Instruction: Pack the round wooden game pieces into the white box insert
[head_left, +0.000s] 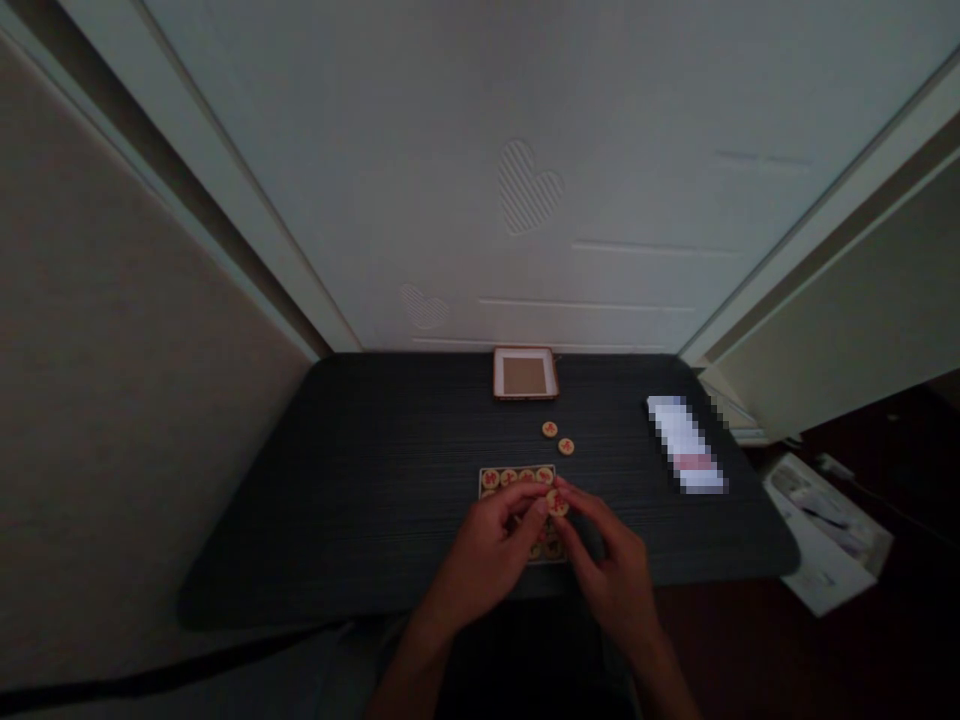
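A small open box (486, 483) filled with round wooden game pieces marked in red lies on the dark table (375, 480) near its front edge. My left hand (491, 550) and my right hand (611, 565) meet over the box, fingers pinched round one round piece (557, 503) held between their tips. Two loose pieces (550, 429) (566, 447) lie on the table just beyond the box. The near half of the box is hidden by my hands.
A square lid or tray (525, 375) with a red rim sits at the table's far edge against the white wall. A blurred-out flat object (686, 443) lies at the right. White packaging (829, 540) rests on the floor right of the table.
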